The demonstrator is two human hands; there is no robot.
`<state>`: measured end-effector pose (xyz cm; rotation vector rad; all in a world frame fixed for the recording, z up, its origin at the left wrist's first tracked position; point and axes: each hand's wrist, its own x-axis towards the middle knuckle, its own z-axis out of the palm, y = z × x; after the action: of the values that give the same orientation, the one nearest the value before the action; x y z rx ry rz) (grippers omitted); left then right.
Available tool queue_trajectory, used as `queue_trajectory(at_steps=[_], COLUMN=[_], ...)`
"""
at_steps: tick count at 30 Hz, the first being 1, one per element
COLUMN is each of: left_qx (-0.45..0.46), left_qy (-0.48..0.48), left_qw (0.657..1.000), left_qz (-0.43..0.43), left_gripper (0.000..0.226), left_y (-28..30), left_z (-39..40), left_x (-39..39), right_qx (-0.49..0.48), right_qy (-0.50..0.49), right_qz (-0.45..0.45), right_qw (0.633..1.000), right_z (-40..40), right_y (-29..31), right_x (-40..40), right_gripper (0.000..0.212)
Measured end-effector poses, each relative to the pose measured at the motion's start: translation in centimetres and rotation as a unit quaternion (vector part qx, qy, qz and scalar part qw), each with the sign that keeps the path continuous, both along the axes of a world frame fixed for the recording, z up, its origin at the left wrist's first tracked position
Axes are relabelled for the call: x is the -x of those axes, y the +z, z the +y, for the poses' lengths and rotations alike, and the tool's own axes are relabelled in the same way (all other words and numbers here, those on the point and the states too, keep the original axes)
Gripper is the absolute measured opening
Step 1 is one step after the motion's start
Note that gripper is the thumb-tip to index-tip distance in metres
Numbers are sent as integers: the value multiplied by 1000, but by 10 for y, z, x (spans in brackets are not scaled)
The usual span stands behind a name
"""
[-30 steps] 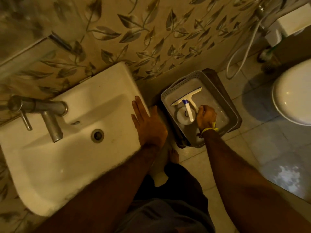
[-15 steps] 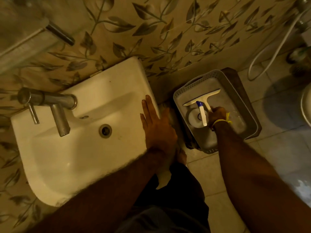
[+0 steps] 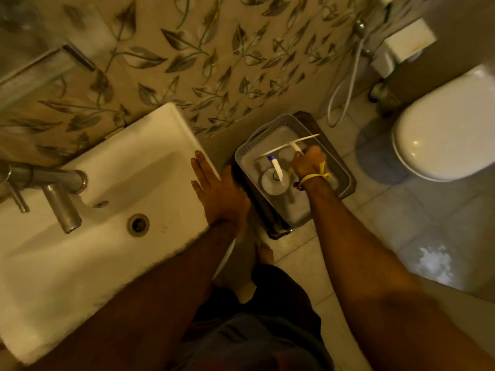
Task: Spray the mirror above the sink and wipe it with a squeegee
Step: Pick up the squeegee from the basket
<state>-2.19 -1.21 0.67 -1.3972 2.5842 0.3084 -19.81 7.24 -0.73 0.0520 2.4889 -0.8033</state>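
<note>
A white squeegee lies tilted in a grey basket on the floor right of the sink. My right hand, with a yellow thread at the wrist, is curled around the squeegee's handle just below the blade. Beside it in the basket stands a white spray bottle, seen from above, its blue-tipped nozzle pointing to the wall. My left hand rests flat, fingers spread, on the right rim of the white sink. The mirror is out of view.
A metal faucet juts over the basin at the left, with a glass shelf above it. The basket sits on a dark stool. A white toilet and a hose are at the right. My foot stands on the tiled floor.
My right hand has slid up the squeegee handle toward the blade and closed on it; the blade now shows tilted, nearly edge-on. My left hand has stayed on the sink rim.
</note>
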Motion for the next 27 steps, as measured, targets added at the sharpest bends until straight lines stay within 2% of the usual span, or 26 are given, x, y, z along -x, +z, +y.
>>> queue_trajectory(at_steps=[3, 6, 9, 12, 16, 21, 24, 27], left_qx=[7, -28, -131, -191, -124, 0, 96, 151], left_qy=[-14, -29, -67, -61, -95, -137, -153, -153], left_qw=[999, 999, 989, 979, 965, 891, 849, 824], left_qz=[37, 18, -29, 32, 209, 433, 497, 524], left_gripper=[58, 74, 92, 89, 74, 68, 70, 69], left_y=[-3, 7, 25, 54, 98, 158, 195, 224], left_z=[-1, -7, -24, -42, -40, -58, -81, -100], left_x=[-3, -7, -16, -38, -86, -142, -169, -191], right_qx=[3, 1, 40, 113, 206, 306, 293, 192], right_qy=[-34, -42, -35, -43, -50, -35, 7, 36], right_qz=[51, 102, 152, 192, 218, 364, 405, 456], right_qw=[998, 994, 987, 974, 953, 879, 866, 868], right_z=[8, 13, 11, -1, -26, -59, -76, -84], right_y=[22, 47, 79, 111, 160, 234, 266, 289], right_x=[-14, -34, -57, -83, -129, -190, -220, -242], right_gripper=[32, 30, 28, 25, 20, 19, 23, 27])
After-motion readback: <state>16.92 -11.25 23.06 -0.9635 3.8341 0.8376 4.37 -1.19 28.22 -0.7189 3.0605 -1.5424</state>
